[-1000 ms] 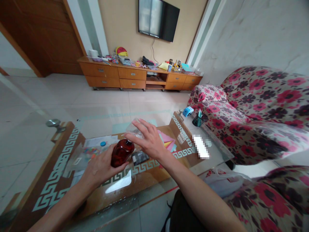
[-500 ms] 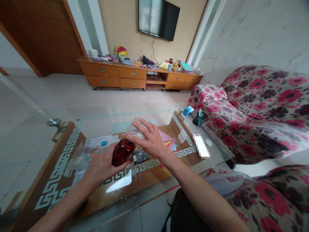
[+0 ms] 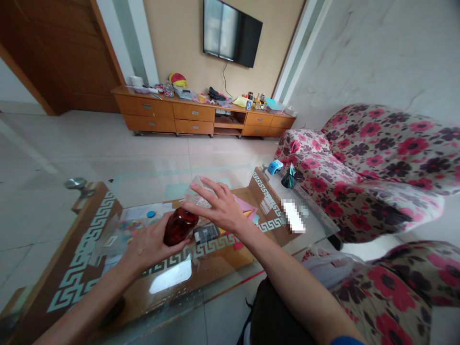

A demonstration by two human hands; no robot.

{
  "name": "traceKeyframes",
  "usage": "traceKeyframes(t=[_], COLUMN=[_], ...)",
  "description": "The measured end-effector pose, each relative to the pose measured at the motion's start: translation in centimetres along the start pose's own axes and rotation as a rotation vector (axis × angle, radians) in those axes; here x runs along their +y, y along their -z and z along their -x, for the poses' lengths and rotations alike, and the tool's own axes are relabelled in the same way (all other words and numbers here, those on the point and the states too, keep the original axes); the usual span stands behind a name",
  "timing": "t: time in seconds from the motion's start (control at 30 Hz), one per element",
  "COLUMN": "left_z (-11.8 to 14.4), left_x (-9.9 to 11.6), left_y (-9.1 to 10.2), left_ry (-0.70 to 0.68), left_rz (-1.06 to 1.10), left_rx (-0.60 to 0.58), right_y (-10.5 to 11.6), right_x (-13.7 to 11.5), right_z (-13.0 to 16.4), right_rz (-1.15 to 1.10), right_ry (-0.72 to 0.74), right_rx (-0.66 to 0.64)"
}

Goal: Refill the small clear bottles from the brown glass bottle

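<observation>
My left hand (image 3: pixel 153 242) is wrapped round a dark red, glossy, see-through bottle (image 3: pixel 179 227), which is tilted over the glass table. My right hand (image 3: pixel 221 206) curves over a clear container (image 3: pixel 194 188), its thumb and fingers on either side. The thumb lies by the bottle's upper end; whether they touch I cannot tell. Much of the container and the bottle's mouth is hidden by my right hand. Left of the bottle lies a blue cap (image 3: pixel 151 214). A dark flat box (image 3: pixel 206 234) shows just below my right hand.
The glass table (image 3: pixel 172 302) has a wooden base below. A clear bag of coloured beads (image 3: pixel 129 227) is at left, coloured paper (image 3: pixel 244 206) at right. A black pen holder (image 3: pixel 289 180) and a blue tape dispenser (image 3: pixel 275 166) stand near the flowered sofa (image 3: pixel 345 177).
The whole view has shifted slightly. Both hands keep their hold, and the bottle and clear container stay nearly the same relative to each other.
</observation>
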State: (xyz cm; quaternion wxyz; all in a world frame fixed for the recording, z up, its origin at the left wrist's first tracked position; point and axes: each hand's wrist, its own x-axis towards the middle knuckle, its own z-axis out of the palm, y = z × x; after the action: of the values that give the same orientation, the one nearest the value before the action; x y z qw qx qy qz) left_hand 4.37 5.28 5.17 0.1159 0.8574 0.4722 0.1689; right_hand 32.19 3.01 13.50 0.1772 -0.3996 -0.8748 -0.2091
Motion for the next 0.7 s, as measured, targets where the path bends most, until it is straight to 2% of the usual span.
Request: traceKeyframes(t=[0.37,0.7], left_z=[0.3,0.3], left_x=[-0.5,-1.2], left_y=[0.1,-0.6], left_ry=[-0.014,-0.011], left_rz=[0.044,-0.018], left_rx=[0.007,0.032], right_y=[-0.3,-1.0], right_x=[0.2,-0.1], right_z=[-0.5,-0.3], right_rz=[-0.015,-0.086], right_ry=[0.063,-0.035], right_rx=[0.023,0.077])
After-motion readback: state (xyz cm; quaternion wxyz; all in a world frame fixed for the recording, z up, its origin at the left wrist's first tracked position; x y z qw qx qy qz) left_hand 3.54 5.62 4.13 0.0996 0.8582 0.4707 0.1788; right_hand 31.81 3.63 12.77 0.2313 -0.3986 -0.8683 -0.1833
